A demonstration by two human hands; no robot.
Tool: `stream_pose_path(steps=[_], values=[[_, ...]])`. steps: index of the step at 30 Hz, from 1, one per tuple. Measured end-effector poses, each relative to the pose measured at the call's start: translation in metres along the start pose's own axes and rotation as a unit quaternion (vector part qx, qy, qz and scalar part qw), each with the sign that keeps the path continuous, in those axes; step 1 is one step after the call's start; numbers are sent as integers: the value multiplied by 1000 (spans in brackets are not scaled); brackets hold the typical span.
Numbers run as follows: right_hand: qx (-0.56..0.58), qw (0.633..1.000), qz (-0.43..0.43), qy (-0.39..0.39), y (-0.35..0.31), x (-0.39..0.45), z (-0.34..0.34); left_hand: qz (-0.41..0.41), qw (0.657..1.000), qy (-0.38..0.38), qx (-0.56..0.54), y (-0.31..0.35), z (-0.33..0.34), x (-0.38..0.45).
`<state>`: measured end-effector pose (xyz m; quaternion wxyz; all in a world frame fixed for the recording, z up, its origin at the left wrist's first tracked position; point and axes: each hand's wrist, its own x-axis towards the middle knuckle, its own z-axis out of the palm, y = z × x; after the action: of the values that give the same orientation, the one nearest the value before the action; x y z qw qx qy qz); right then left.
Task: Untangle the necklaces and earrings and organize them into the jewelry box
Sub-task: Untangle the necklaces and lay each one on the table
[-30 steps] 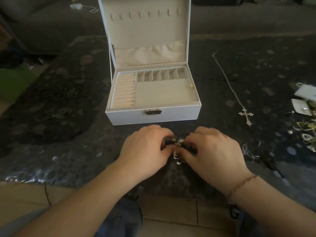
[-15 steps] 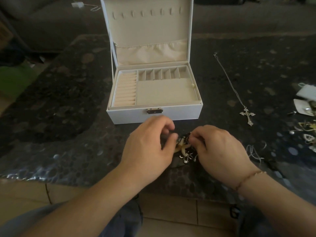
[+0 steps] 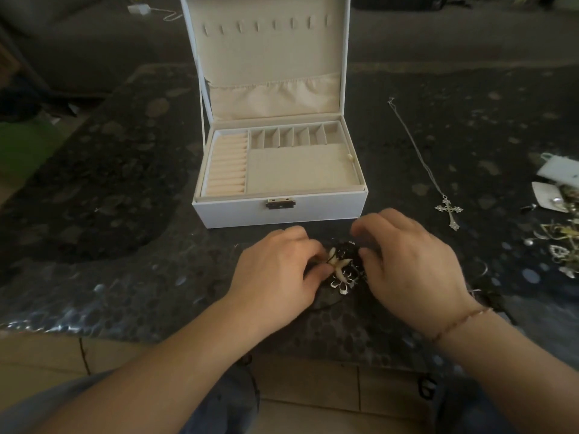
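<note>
A white jewelry box (image 3: 279, 211) stands open on the dark stone table, its beige compartments holding nothing I can see. Just in front of it lies a tangled clump of jewelry (image 3: 343, 270), dark beads with pale tooth-shaped and silver pieces. My left hand (image 3: 275, 270) pinches the clump's left side with thumb and fingers. My right hand (image 3: 410, 264) rests on its right side, fingers curled over the dark beads; its fingertips blur. A silver cross necklace (image 3: 448, 211) lies stretched out to the right of the box.
A heap of mixed earrings and chains (image 3: 560, 245) and white cards (image 3: 557, 170) sit at the table's right edge. A thin silver loop (image 3: 482, 270) lies by my right wrist. The table's front edge (image 3: 125, 327) runs above my knees.
Both hands shifted slightly apart, exposing the pale pendant and silver pieces between them. The right hand's fingers lifted and spread over the clump.
</note>
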<state>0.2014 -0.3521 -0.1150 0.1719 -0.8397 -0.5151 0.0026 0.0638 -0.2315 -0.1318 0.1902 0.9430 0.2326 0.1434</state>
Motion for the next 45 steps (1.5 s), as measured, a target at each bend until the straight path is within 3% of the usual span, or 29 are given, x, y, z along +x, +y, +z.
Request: stream_pose_path(steps=[4,7,12,15,17,19,22,30,36,42,45], values=[[2,998,-67,-8,-9,-6,0,-34,998,-18,-56,0,-2,2],[-37,998,-37,-38,-6,-5,2,-45,997,-19,-54,1,-2,3],[36,994,11,-103,0,0,2,-116,991,8,-69,-6,-15,6],[80,992,11,-98,0,0,2,-153,988,-6,15,-17,-24,8],[107,991,-5,-78,-1,0,1,-137,990,28,33,-19,-28,5],[135,990,-19,-44,-2,0,-1,-76,990,89,-80,-10,-31,-1],[185,982,-31,8,-3,0,-3,-72,958,10,-276,11,-30,-9],[269,963,8,3,-2,0,-9,-192,889,-55,-411,10,-29,-2],[252,967,-13,-32,3,3,-13,-223,867,-4,-445,4,-34,3],[378,922,-45,-65,4,4,-26,-219,859,38,-462,1,-34,5],[357,921,-83,-133,5,2,-36,-207,847,74,-483,3,-37,5]])
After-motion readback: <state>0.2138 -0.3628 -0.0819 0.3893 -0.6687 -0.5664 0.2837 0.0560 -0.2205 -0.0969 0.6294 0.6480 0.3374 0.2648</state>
